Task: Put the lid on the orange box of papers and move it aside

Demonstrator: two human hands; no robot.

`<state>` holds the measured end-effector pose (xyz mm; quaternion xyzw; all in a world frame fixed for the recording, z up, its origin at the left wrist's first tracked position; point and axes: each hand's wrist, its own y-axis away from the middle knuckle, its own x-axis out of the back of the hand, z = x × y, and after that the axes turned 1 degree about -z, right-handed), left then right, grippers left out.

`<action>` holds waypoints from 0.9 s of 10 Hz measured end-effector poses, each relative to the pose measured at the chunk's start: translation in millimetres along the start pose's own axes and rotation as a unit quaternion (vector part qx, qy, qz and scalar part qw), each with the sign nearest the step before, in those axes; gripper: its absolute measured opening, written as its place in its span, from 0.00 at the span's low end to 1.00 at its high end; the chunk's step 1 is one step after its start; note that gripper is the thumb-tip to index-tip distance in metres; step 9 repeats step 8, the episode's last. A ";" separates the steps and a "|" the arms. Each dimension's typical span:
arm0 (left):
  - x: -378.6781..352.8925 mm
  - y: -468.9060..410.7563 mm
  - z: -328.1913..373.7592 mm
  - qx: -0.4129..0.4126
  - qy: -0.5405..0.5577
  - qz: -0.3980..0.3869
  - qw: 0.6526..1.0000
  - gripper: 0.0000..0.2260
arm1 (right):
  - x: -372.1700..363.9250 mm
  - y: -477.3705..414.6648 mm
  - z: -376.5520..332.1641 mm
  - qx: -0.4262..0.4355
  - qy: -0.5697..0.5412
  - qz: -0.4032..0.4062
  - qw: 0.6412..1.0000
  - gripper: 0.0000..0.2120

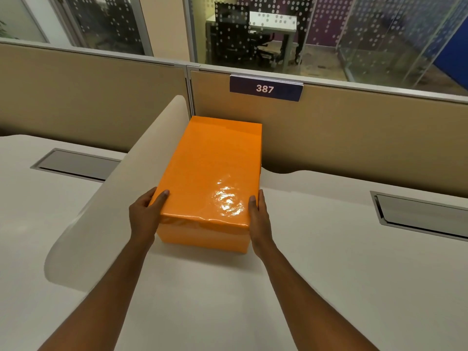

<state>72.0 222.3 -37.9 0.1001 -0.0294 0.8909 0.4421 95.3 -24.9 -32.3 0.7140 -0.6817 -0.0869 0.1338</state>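
The orange box [202, 236] stands on the white desk [329, 274] with its glossy orange lid [210, 168] seated on top, so the papers inside are hidden. Its far end reaches almost to the tan partition. My left hand [145, 214] grips the near left corner of the box, thumb lying on the lid. My right hand [259, 219] presses flat against the near right side, thumb on the lid's edge. Both hands hold the box between them.
A curved white divider [121, 178] runs along the box's left side. The tan partition [354, 138] with a "387" sign [265, 88] closes the back. Grey cable hatches sit in the desk at left [76, 164] and right [420, 214].
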 end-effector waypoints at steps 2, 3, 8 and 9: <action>2.2 10.4 2.0 0.002 -0.061 0.127 0.990 0.21 | -15.3 -2.3 -1.0 -0.012 0.034 0.020 0.999 0.29; -0.8 21.5 2.6 -0.003 -0.077 0.133 0.988 0.19 | -18.7 -1.0 -2.5 -0.014 0.037 0.023 0.999 0.28; -45.0 144.1 51.3 -0.123 -0.313 0.039 0.941 0.36 | 53.2 35.4 -2.5 -0.046 0.098 0.060 0.992 0.34; -45.0 144.1 51.3 -0.123 -0.313 0.039 0.941 0.36 | 53.2 35.4 -2.5 -0.046 0.098 0.060 0.992 0.34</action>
